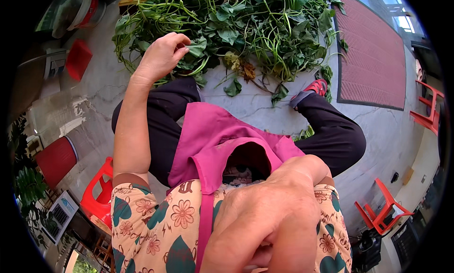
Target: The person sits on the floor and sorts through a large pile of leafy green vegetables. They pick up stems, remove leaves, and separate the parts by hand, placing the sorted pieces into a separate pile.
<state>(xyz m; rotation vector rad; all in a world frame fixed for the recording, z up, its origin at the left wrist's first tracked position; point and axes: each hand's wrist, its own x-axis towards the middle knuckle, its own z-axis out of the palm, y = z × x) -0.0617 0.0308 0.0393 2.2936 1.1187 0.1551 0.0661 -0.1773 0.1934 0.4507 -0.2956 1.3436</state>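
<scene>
A big heap of leafy green vines [227,27] lies on the floor in front of me. My left hand [165,55] reaches to its near left edge, closed in a pinch on a green leaf [197,47]. Close to the camera, my right hand [272,216] is raised in front of my chest. Its fingers are bent inward, and their tips run out of the lower edge, so what they hold, if anything, is hidden. A magenta apron [213,131] hangs over my lap, with a dark opening in its folds.
Loose leaves and a yellow-brown withered leaf [248,70] lie between my legs and the heap. A reddish mat [371,55] is at the right. Red plastic stools [384,209] stand right and left; an open laptop [60,215] is at lower left.
</scene>
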